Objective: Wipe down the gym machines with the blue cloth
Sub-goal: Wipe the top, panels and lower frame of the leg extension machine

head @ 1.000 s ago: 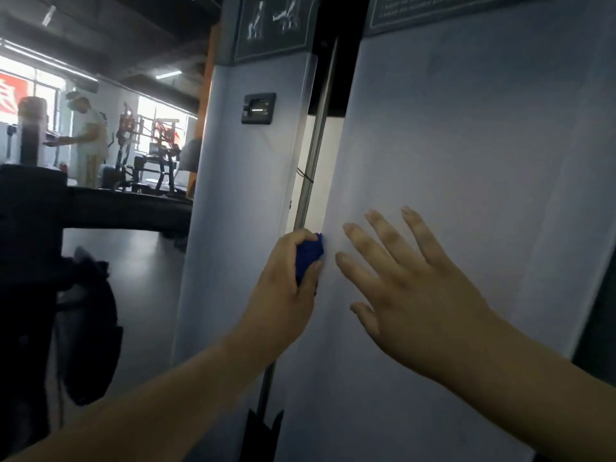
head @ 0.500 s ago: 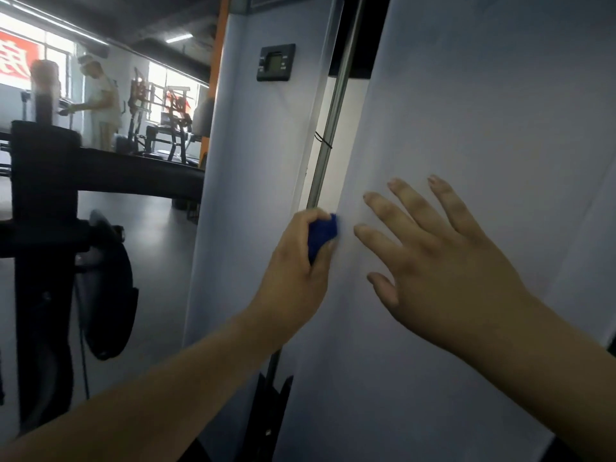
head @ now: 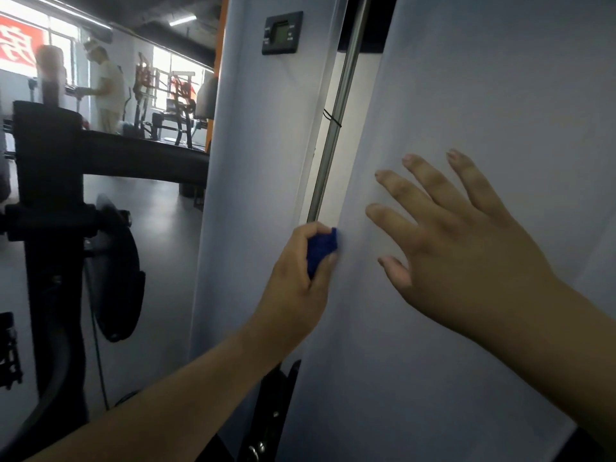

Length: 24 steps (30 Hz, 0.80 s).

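Gripping the bunched blue cloth, the left hand presses it against the white machine panel's edge; the right hand rests open-fingered alongside.

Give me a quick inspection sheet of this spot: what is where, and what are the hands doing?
Surface: white machine panel, upright, bare.
Job's things: blue cloth, bunched, at the panel's left edge.
Clutter: nothing seen.
Hands: left hand grips the cloth; right hand, fingers straight and spread, by the panel; contact unclear.
Cables: thin black tie round the metal rod.
Surroundings: small display on the neighbouring panel; black machine frame; a person far off.
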Available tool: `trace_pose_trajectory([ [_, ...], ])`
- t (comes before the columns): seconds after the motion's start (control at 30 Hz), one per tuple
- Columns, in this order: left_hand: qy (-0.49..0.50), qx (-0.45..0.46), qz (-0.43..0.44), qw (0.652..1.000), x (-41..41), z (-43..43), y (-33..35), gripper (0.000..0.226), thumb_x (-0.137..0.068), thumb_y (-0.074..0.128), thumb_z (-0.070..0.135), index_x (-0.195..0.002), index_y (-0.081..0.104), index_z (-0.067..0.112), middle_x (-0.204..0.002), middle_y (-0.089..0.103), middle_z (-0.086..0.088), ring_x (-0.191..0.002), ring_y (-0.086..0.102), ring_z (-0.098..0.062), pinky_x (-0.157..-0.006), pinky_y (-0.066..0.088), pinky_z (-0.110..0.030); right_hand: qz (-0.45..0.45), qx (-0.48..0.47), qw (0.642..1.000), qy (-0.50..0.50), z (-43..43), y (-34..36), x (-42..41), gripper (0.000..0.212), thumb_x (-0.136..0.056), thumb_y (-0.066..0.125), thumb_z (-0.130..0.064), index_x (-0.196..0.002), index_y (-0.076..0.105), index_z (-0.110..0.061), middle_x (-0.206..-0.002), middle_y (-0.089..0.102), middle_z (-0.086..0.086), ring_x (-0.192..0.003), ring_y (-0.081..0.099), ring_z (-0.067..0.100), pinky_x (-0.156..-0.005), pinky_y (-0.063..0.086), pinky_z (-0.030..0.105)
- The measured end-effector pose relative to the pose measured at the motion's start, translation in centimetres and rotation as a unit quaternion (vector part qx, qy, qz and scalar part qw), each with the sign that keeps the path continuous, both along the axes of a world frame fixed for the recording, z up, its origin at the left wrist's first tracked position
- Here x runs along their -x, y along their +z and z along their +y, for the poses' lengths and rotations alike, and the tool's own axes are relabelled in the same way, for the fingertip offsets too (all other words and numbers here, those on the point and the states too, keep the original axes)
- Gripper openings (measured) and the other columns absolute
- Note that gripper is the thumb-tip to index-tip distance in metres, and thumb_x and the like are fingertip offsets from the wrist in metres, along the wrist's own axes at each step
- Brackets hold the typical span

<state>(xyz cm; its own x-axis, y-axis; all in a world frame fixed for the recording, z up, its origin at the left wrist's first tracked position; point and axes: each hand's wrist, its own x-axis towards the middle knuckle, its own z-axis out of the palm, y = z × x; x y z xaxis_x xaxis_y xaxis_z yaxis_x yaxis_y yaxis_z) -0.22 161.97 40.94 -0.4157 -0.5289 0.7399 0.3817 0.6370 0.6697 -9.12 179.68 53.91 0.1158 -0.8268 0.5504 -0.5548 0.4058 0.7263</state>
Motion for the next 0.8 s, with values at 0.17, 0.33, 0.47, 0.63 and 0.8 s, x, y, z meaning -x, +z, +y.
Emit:
trace_pose_trajectory([
  [0.17,0.023,0.021,0.010,0.999,0.2,-0.9,3.0,0.028,-0.112,0.062,0.022,-0.138,0.053,0.026,-0.121,0.061,0.017,-0.112,0.064,-0.003,-0.093,0.057,-0.019,-0.002,-0.002,1.000,-0.001,0.1,-0.2,-0.3,0.064,-0.098,0.058,-0.052,-0.151,0.057,-0.017,-0.172,0.035,0.019,-0.162,0.025,0.042,-0.130,0.012,0.067],
  [0.33,0.028,0.051,-0.002,0.998,0.1,-0.6,0.7,0.027,-0.114,0.057,0.028,-0.139,0.049,0.032,-0.122,0.061,0.015,-0.107,0.066,-0.007,-0.090,0.062,-0.027,-0.008,-0.015,1.000,-0.010,0.1,-2.0,-0.4,0.066,-0.095,0.063,-0.054,-0.150,0.059,-0.017,-0.173,0.034,0.020,-0.162,0.023,0.045,-0.129,0.008,0.071],
  [0.47,0.019,0.057,-0.050,0.997,-0.8,-0.5,-3.3,0.027,-0.115,0.057,0.029,-0.139,0.048,0.037,-0.123,0.059,0.022,-0.112,0.065,-0.005,-0.098,0.062,-0.037,-0.009,-0.016,1.000,-0.012,0.2,-2.8,-0.5,0.063,-0.093,0.065,-0.052,-0.146,0.062,-0.017,-0.173,0.034,0.020,-0.162,0.023,0.045,-0.128,0.008,0.072],
  [0.63,0.038,0.093,-0.013,0.995,-0.4,-1.0,1.6,0.029,-0.112,0.060,0.017,-0.140,0.053,0.024,-0.125,0.062,0.009,-0.112,0.065,-0.007,-0.098,0.059,-0.025,-0.026,-0.013,0.999,-0.014,0.2,-3.2,-1.1,0.061,-0.093,0.067,-0.052,-0.144,0.064,-0.018,-0.172,0.035,0.020,-0.162,0.022,0.046,-0.128,0.007,0.072],
  [0.8,0.024,0.093,-0.060,0.994,-0.6,-0.8,-2.9,0.029,-0.114,0.057,0.023,-0.141,0.050,0.031,-0.123,0.057,0.020,-0.109,0.065,-0.007,-0.093,0.062,-0.031,-0.022,-0.040,0.998,-0.032,0.0,-4.7,-0.9,0.063,-0.094,0.065,-0.054,-0.147,0.061,-0.019,-0.173,0.033,0.019,-0.163,0.020,0.046,-0.127,0.005,0.074],
])
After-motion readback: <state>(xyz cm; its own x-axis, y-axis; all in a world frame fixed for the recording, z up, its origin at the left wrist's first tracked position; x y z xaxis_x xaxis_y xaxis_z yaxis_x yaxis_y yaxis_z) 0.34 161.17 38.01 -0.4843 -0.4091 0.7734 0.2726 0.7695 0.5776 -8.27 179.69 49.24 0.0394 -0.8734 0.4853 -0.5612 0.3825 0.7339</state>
